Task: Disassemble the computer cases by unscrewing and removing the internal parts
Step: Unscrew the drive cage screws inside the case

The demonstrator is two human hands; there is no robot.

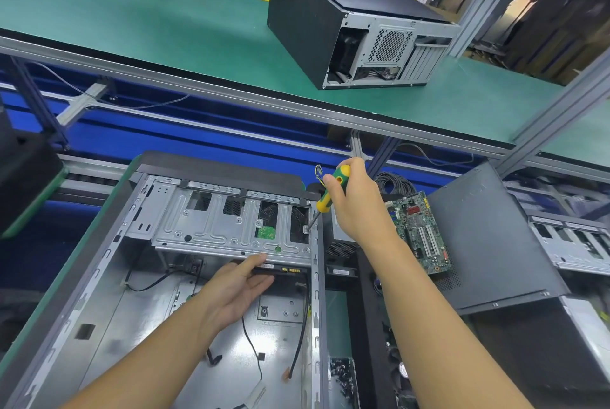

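Note:
An open grey computer case [99, 293] lies in front of me with loose black cables [254, 352] on its floor. A silver drive cage [224, 227] spans its far end. My right hand [355, 207] grips a green and yellow screwdriver [331, 190], its tip set at a screw [306, 229] on the cage's right corner. My left hand [237, 289] reaches under the cage's front edge, fingers straight and touching a black drive [280, 268] beneath it.
A removed motherboard [419, 230] leans against a grey side panel [488, 237] on the right. A small tray of screws [343, 375] sits beside the case. A closed black case [330, 9] rests on the green upper shelf [132, 19]. More chassis parts [567, 243] lie far right.

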